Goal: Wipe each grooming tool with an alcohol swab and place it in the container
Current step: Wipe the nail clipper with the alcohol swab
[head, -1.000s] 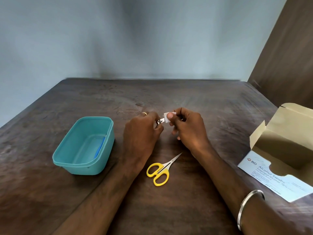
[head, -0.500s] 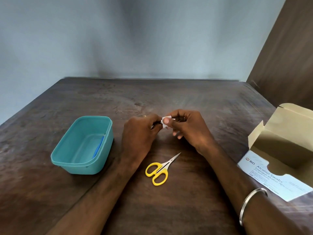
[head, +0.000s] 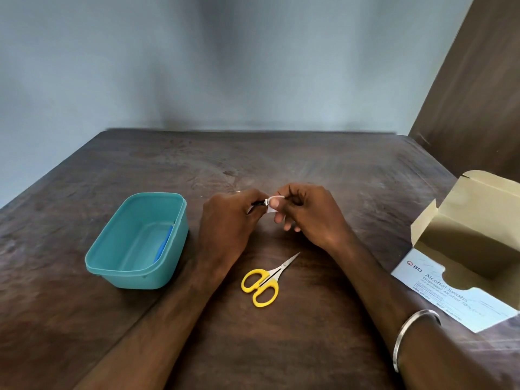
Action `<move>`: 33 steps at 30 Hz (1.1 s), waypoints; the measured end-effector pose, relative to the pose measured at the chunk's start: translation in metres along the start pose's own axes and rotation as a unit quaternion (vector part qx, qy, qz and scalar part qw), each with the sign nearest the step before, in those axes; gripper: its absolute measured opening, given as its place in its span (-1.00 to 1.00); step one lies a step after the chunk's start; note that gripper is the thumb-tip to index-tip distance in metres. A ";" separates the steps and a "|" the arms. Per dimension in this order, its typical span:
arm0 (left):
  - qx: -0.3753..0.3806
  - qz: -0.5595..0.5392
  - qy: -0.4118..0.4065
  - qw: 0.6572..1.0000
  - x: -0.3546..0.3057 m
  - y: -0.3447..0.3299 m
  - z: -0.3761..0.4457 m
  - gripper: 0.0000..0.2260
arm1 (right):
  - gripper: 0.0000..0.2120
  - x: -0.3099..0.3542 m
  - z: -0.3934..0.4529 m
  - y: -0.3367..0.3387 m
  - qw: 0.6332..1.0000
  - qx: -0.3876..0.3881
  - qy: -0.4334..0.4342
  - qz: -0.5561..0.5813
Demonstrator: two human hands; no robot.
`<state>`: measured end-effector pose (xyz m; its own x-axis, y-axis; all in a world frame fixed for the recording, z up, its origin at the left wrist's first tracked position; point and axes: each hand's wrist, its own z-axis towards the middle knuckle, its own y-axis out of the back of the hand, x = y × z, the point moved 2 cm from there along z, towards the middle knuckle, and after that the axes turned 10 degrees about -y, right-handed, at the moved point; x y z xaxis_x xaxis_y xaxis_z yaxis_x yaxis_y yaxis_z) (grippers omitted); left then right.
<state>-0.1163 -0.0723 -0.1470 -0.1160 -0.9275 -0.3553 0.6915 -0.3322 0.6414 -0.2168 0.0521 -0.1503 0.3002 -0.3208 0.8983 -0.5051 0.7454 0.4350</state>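
My left hand [head: 229, 218] grips a small metal grooming tool [head: 259, 203], mostly hidden in the fingers; only a dark, shiny tip shows. My right hand [head: 309, 215] pinches a white alcohol swab [head: 272, 205] folded over that tip. Both hands hover over the middle of the brown table. A teal plastic container [head: 135, 271] stands to the left, with a blue tool [head: 163, 246] lying along its right inner wall. Small scissors with yellow handles [head: 263, 282] lie on the table below my hands, blades pointing up-right.
An open cardboard box of alcohol swabs [head: 464, 249] lies at the right table edge, flap raised. A brown panel [head: 478, 80] stands behind it, and a grey wall runs along the table's far edge. A metal bangle [head: 413, 330] circles my right wrist.
The swab in my right hand has slid closer to my left hand along the tool, covering more of the tip. Both hands stayed in about the same place.
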 end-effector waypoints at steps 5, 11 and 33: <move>0.005 0.007 -0.003 1.000 -0.002 -0.001 0.001 -0.83 | -0.85 0.000 -0.001 -0.001 1.000 0.014 0.004 -0.022; -0.005 0.006 -0.001 1.000 0.001 0.000 0.001 -0.83 | -0.87 0.002 -0.001 -0.001 1.000 0.004 0.001 -0.016; 0.032 -0.169 0.145 0.974 0.005 -0.008 0.001 -0.81 | -0.97 -0.004 0.003 0.004 0.996 -0.022 0.018 0.090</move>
<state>-0.1228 -0.0748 -0.1535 -0.1157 -0.6787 -0.7253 0.6014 -0.6290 0.4927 -0.2221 0.0545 -0.1525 0.2381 -0.1596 0.9580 -0.5171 0.8141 0.2642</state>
